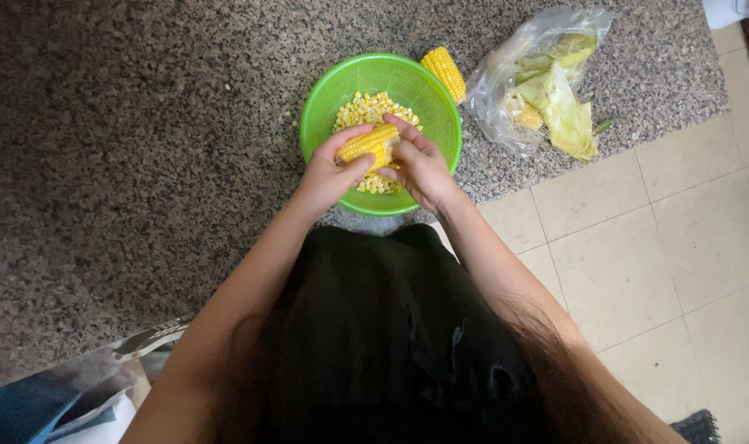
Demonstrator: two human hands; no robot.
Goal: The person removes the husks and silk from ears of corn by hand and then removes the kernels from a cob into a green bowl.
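A speckled grey granite tabletop [144, 148] is meeting a beige tiled floor [638, 263]. Over a round green plastic bowl [325, 103] of loose kernels, the left hand [329, 177] and right hand [420, 168] are each closing a grip around 1 yellow corn cob [366, 144], held between them.

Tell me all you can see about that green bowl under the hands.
The green bowl is round, bright green and looks like plastic, with fine slits in its wall like a colander. It sits upright on the speckled stone counter, near its edge. Loose yellow corn kernels lie inside. The left hand and right hand hold a partly stripped corn cob above it. A second corn cob lies against its far rim.
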